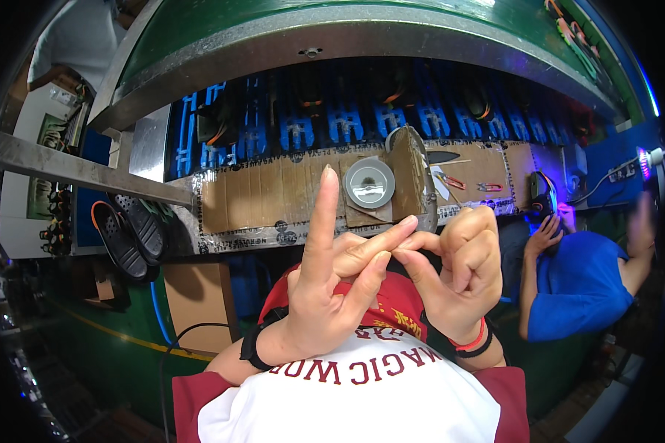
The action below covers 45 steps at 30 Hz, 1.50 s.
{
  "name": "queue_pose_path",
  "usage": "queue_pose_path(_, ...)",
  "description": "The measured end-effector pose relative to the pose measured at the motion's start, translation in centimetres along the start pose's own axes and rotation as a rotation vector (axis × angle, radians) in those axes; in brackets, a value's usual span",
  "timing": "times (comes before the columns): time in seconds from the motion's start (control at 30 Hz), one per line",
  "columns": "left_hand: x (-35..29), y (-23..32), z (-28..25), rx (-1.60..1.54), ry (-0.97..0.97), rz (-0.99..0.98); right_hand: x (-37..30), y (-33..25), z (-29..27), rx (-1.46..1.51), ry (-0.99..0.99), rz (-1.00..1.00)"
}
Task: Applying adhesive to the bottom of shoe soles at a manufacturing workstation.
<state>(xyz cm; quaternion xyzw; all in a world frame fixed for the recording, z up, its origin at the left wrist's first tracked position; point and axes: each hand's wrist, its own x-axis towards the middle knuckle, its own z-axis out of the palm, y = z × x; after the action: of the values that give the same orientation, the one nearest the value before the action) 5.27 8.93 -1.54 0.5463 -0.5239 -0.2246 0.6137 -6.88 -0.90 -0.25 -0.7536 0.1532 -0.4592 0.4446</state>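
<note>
Both my hands are raised in front of my chest, with their fingertips meeting. My left hand has its index finger stretched up and away, while the thumb and another finger point apart toward the right hand. My right hand is closed, its thumb and index finger pinched together beside the left fingertips. Whatever lies in that pinch is too small to make out. Just beyond the hands, a round grey dish sits on the cardboard-covered bench. An upright cardboard piece stands right beside the dish.
Red-handled thread snips and a dark blade lie on the bench's right part. Blue racks line its far side under a metal-edged conveyor. Dark clogs are at left. A blue-shirted person handles a shoe at right.
</note>
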Motion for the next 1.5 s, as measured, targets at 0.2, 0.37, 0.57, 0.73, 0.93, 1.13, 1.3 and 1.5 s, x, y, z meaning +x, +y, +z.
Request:
queue_pose_path(0.2, 0.0, 1.1, 0.0, -0.332, 0.064, -0.279, -0.1, 0.0, -0.2, -0.1, 0.09, -0.038)
queue_pose_path(0.37, -0.2, 0.5, 0.0, -0.253, 0.034, -0.226, -0.2, 0.0, -0.2, -0.209, 0.061, -0.091)
queue_pose_path(0.57, -0.1, 0.1, 0.1, -0.047, 0.003, -0.054, -0.1, -0.1, -0.1, -0.204, 0.041, -0.077)
queue_pose_path(0.73, -0.1, -0.2, 0.0, 0.053, -0.017, 0.015, -0.1, 0.0, 0.7, -0.109, 0.047, -0.054)
queue_pose_path(0.93, -0.3, -0.1, 0.2, -0.078, 0.051, -0.042, -0.3, 0.0, 0.9, -0.102, 0.103, -0.077)
queue_pose_path(1.13, -0.3, 0.0, 0.1, -0.111, 0.061, -0.078, 0.0, -0.1, 0.4, -0.185, 0.076, -0.06)
queue_pose_path(1.3, -0.3, 0.1, -0.1, -0.093, 0.04, -0.074, 0.1, 0.0, 0.5, -0.129, 0.094, -0.03)
queue_pose_path(1.5, -0.2, 0.0, 0.0, -0.055, 0.051, -0.035, 0.4, 0.0, 0.6, -0.076, 0.112, -0.023)
